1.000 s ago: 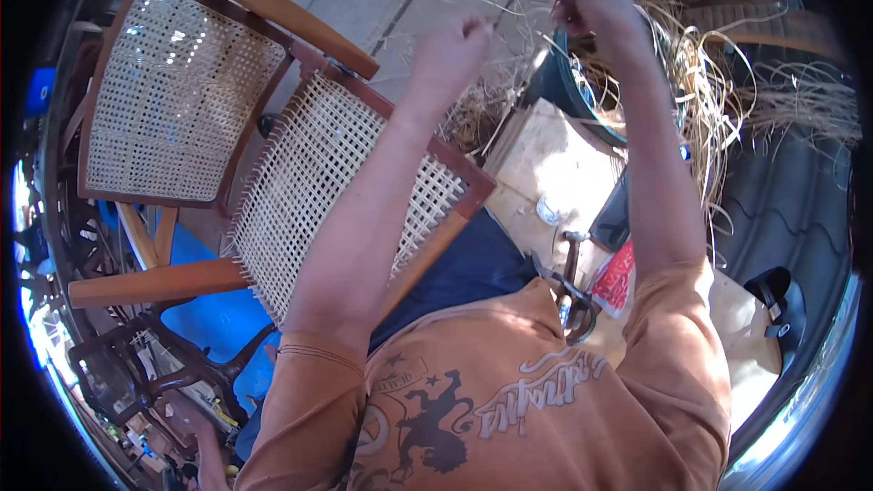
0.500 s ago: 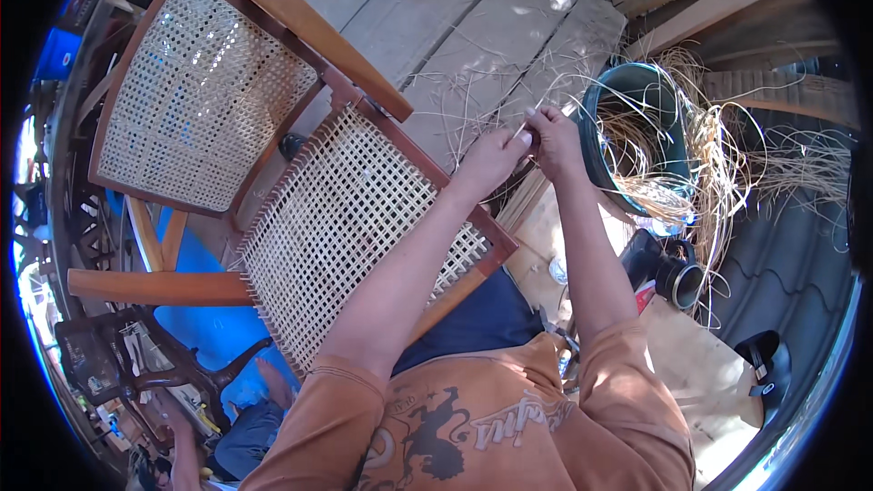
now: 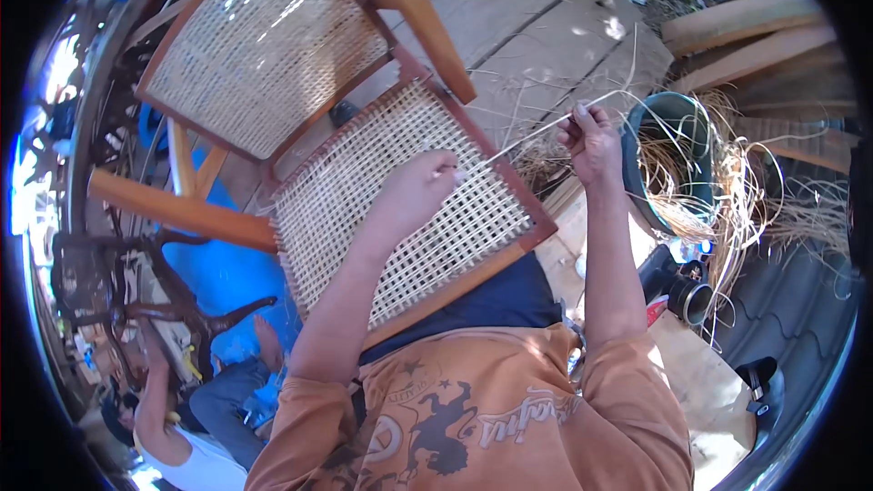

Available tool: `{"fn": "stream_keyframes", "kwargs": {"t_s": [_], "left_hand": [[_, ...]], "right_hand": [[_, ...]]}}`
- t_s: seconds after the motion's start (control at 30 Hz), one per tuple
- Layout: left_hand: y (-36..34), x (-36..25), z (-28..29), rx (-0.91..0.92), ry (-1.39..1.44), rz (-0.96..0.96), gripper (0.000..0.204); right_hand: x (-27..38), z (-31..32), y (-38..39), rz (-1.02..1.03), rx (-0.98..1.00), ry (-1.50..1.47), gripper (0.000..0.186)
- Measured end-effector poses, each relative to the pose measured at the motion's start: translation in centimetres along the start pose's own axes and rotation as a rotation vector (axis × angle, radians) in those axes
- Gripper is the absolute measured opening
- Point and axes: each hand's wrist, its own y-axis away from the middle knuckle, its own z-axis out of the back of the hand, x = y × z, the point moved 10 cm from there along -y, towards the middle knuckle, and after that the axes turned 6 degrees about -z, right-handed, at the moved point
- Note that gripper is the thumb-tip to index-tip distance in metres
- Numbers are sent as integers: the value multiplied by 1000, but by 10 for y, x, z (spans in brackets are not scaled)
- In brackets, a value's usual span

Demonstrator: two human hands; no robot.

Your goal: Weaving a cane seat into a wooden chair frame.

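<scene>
Both hands have dropped and spread apart since half a second ago, when they met near the seat's far corner. Nearest, the left hand [image 3: 420, 189] rests on the woven chair seat [image 3: 400, 209], fingers pinched closed where the cane strand [image 3: 536, 132] enters the weave. The right hand [image 3: 591, 138] is closed on that same strand, pulling it taut beyond the wooden seat frame [image 3: 509, 184]. Farther off, a bucket [image 3: 677, 159] holds loose cane. Pulling too hard could snap or kink the strand.
</scene>
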Motion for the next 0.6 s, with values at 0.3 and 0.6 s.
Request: {"fn": "stream_keyframes", "kwargs": {"t_s": [0.3,0.6], "left_hand": [[23,13,-35,-275,340,89,24],[83,-1,-50,-57,449,116,19]], "right_hand": [[-28,-41,72,7,41,74,4],[-31,-51,123,-44,-86,175,7]]}}
